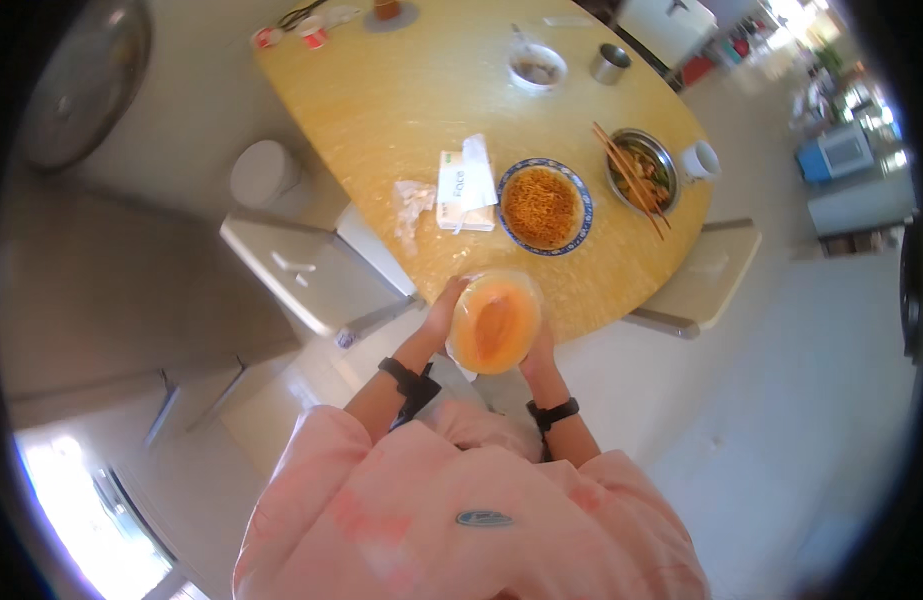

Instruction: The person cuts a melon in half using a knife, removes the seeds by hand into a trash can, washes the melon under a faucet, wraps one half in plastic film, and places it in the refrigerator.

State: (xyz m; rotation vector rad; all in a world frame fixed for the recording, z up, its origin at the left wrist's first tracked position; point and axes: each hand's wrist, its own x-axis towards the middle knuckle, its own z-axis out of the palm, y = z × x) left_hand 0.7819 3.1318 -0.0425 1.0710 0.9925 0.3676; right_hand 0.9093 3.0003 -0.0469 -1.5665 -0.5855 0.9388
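Between my two hands I hold a halved orange-fleshed melon (499,324), its cut face up and its hollow centre showing. Clear plastic film seems to cover the cut. My left hand (448,304) grips the melon's left side, and my right hand (538,351) supports the right side; the fingers beneath are mostly hidden. Just beyond the melon, on the yellow table (401,105), stands a blue-rimmed bowl (587,202) of reddish-brown noodles (542,206). Left of the bowl lies a tissue pack (450,196) with a tissue sticking out, beside crumpled tissue (414,206).
A metal bowl of food (641,176) has chopsticks (630,176) across it, near a white cup (701,160). Farther back are a white bowl (537,69) and a metal cup (610,64). Chairs stand left (304,262) and right (701,277), with a white bin (263,174) beyond.
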